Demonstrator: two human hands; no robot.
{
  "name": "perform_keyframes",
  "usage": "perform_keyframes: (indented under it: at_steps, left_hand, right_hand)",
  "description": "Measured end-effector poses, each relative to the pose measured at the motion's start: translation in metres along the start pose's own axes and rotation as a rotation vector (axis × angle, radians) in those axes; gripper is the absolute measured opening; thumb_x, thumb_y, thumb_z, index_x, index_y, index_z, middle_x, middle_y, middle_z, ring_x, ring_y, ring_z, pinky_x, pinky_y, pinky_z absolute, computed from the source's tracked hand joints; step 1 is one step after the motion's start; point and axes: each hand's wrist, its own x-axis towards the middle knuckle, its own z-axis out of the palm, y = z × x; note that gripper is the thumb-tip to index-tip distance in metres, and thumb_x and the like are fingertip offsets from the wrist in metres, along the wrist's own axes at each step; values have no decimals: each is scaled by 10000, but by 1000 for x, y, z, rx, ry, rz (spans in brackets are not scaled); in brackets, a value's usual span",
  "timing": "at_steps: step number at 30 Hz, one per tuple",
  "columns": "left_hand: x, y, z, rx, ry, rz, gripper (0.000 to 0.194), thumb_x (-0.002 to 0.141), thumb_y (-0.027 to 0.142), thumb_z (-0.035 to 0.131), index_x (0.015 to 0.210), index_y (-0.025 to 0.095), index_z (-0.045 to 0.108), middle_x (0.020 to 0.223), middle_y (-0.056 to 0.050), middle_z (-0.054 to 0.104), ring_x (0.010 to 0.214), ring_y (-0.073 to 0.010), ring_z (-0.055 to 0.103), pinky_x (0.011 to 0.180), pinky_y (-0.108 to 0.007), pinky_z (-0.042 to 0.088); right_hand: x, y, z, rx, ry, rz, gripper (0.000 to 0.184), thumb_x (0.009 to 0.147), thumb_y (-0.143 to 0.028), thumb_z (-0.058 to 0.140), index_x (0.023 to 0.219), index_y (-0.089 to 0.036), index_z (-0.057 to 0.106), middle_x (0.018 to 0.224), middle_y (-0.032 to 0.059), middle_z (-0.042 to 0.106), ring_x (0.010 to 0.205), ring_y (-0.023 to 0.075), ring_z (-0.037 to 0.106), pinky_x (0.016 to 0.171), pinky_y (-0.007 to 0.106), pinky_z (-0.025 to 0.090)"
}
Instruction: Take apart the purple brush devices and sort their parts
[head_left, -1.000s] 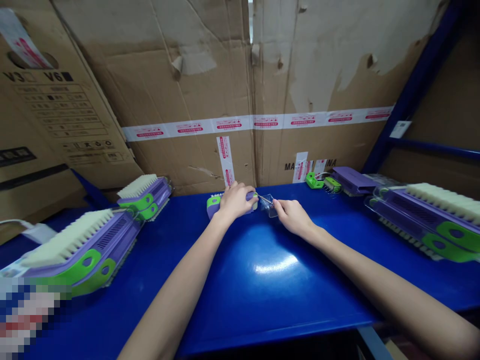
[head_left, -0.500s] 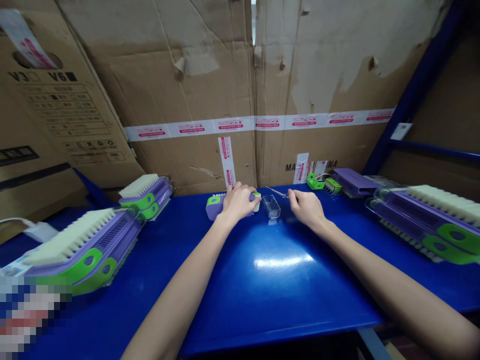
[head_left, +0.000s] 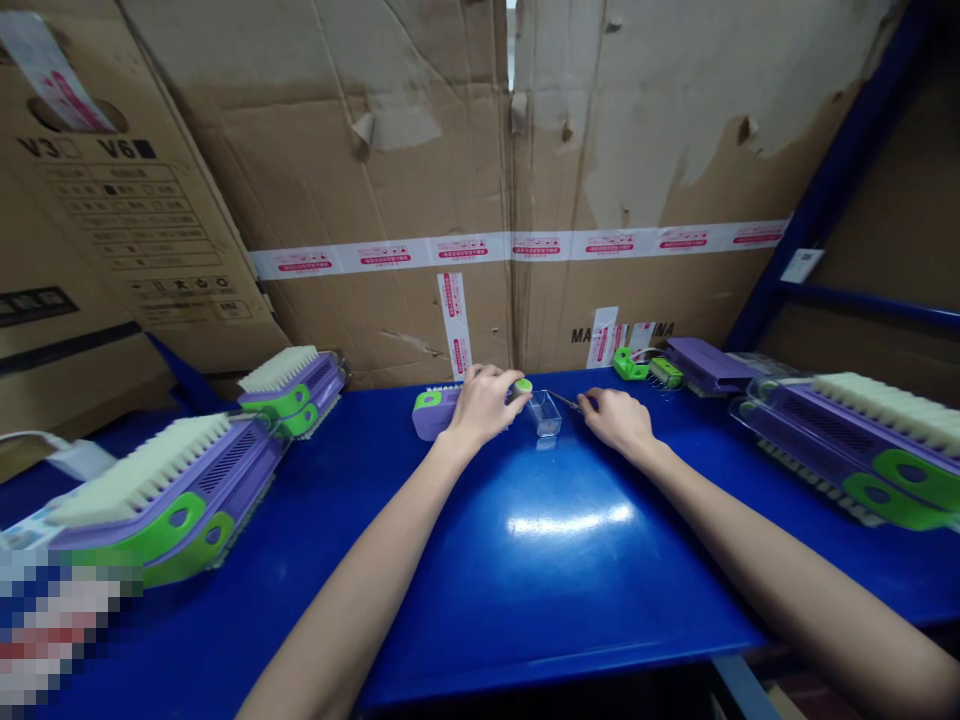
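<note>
Landmark: the small clear box (head_left: 546,414), standing open on the blue table (head_left: 570,610).

We note the purple brush (head_left: 433,418) lying just left of the clear box, part of its body hidden under the left hand (head_left: 486,408). That hand is closed over it, fingers curled across the top and thumb toward the end nearest the box. A round green end (head_left: 523,385) shows at the fingertips, close by the box's left rim; we cannot tell whether it is joined to the brush.

The right hand (head_left: 616,418) is just right of the clear box, pinching a thin metal tool (head_left: 566,400). The tool points left toward the box's far rim; we cannot tell whether it touches.

Farther right of the box and a little behind it, we record a green bracket (head_left: 630,364), a small green part (head_left: 665,373) and a purple cover (head_left: 709,362). Well right of the box lies a large pair of brushes (head_left: 862,440). Well to its left we count two further brush stacks (head_left: 292,392), one nearer us. Behind the box stands a cardboard wall (head_left: 375,190), crossed by printed tape (head_left: 457,248).
</note>
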Motion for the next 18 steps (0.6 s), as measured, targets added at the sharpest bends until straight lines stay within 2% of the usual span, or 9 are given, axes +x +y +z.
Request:
perform_keyframes:
  at_steps: [2,5,7,9,13,16,18]
  left_hand:
    - [0,1,2,-82,91,31,229,836,326,643,1020,190,647,961,-60,710,926,-212,628,899,-377,408]
    - [1,5,4,-184,189,25,215,813,307,674,983,181,636,966,-52,714,910,-206,629,878,-361,435]
    - [1,9,5,-245,199,8,189,795,297,692,936,184,634,943,-45,716,900,-205,630,856,-349,453]
    - [0,13,6,-302,189,-19,165,780,282,703,891,192,620,903,-32,714,881,-197,635,823,-329,471]
    - [-1,21,4,-300,172,0,141,797,281,678,835,202,568,860,-17,693,861,-189,632,804,-322,474]
    - [-2,21,-2,-190,149,93,120,859,310,602,894,203,561,919,-24,690,895,-193,630,888,-366,431]
    - [-4,15,-8,-101,143,108,179,885,346,560,989,200,560,985,-47,686,945,-206,622,912,-381,409]
  right_hand:
    - [-2,-2,1,84,129,-96,400,918,-428,383,1089,-192,657,1005,128,667,904,277,636,727,364,468]
    - [-8,-11,2,267,310,-356,423,903,-436,435,1201,-175,585,999,110,652,953,252,597,814,367,476]
    - [-14,-20,4,358,362,-517,487,880,-437,483,1281,-163,514,1029,117,640,975,257,576,848,391,477]
    - [-18,-29,8,416,373,-597,539,864,-395,509,1341,-154,444,1066,131,631,981,267,570,848,417,482]
    - [-23,-38,15,506,390,-600,529,863,-302,480,1365,-154,400,1129,137,624,994,252,586,856,405,481]
    - [-21,-37,17,509,393,-514,559,852,-319,496,1374,-156,378,1109,131,637,970,249,601,834,394,476]
    - [-20,-36,15,469,379,-425,581,842,-340,515,1372,-148,373,1057,130,652,918,252,606,798,393,468]
